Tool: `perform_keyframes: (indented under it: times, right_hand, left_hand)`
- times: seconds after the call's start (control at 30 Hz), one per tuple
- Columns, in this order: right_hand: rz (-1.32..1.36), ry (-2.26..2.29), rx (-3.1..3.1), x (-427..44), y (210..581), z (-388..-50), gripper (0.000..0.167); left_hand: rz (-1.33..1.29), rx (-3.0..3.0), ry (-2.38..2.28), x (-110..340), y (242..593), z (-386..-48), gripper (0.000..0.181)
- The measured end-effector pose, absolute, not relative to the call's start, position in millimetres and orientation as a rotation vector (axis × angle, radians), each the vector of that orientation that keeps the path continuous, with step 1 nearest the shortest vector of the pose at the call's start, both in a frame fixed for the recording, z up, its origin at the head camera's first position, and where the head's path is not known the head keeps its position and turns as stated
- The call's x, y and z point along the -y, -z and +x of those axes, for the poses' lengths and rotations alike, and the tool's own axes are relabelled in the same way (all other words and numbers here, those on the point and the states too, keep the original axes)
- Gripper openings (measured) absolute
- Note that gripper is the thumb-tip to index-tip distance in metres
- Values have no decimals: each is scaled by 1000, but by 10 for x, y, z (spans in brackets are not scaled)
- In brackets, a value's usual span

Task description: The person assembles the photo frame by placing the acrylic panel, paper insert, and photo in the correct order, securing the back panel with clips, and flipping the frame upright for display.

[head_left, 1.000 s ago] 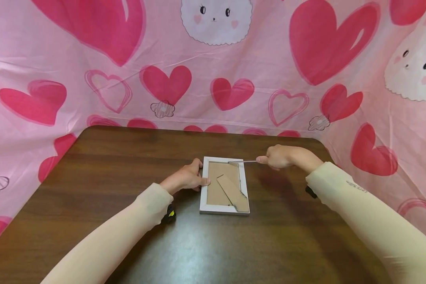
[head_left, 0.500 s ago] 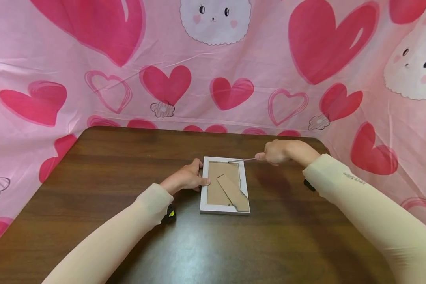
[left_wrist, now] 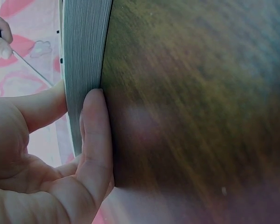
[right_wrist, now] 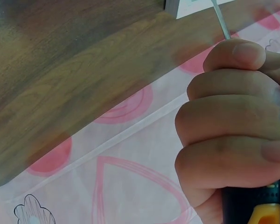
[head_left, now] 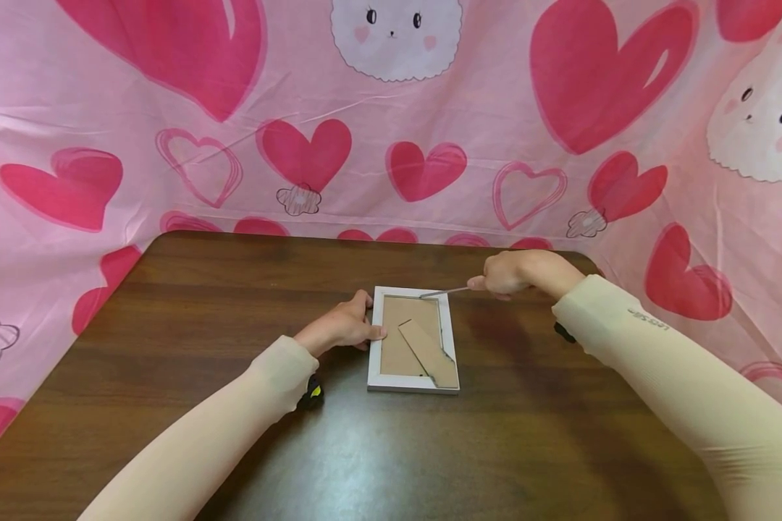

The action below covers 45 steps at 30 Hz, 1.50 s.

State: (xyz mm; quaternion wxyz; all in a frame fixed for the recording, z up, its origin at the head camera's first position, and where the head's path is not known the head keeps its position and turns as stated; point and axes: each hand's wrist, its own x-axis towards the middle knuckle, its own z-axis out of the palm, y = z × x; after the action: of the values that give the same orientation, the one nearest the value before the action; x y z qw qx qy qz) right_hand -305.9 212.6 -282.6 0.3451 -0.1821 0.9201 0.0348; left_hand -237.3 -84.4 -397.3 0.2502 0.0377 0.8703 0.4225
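While the person's left hand (head_left: pixel 342 325) grips one long side of a white picture frame (head_left: pixel 400 383), the right hand (head_left: pixel 507 275) reaches in from the other side with a thin tool (head_left: pixel 448 291). The frame lies back upward on the brown wooden table (head_left: pixel 261 275), in front of the person and between the two hands. From where I stand, the left thumb (left_wrist: pixel 42 109) presses on the frame's border, and the fingers (left_wrist: pixel 97 135) run along its finely grooved outer edge, one of them down where the edge meets the tabletop.

The right fist is wrapped firmly around the tool's black handle (right_wrist: pixel 238 203), whose butt shows a yellow-orange patch below the little finger. A slim metal shaft comes out past the index finger and slopes down to the far inner edge of the frame, right of the middle. I can't tell whether its tip is wedged under anything or only touching there.

Inside the white border sits a tan backing board (head_left: pixel 394 347). Across it a flat stand flap (head_left: pixel 428 354) slants, its wider end lying over the near right corner of the border.

Both arms wear cream sleeves (head_left: pixel 221 427), and a small black device (head_left: pixel 312 393) sits under the left wrist. Behind the table hangs pink cloth (head_left: pixel 365 101) printed with hearts and white animal faces.
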Motion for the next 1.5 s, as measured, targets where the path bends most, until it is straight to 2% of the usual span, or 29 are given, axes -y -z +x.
perform_keyframes:
  times: [1.27,1.5]
  right_hand:
    - [-424,-114,-2363,-2069,2791,-3051,67]
    - [-423,-173,-2415,-2012,2783,-3021,61]
  left_hand:
    - [114,-2367,-1152,844,3980,-2378,64]
    - [124,-2359,-1165,851,3955,-2369,61]
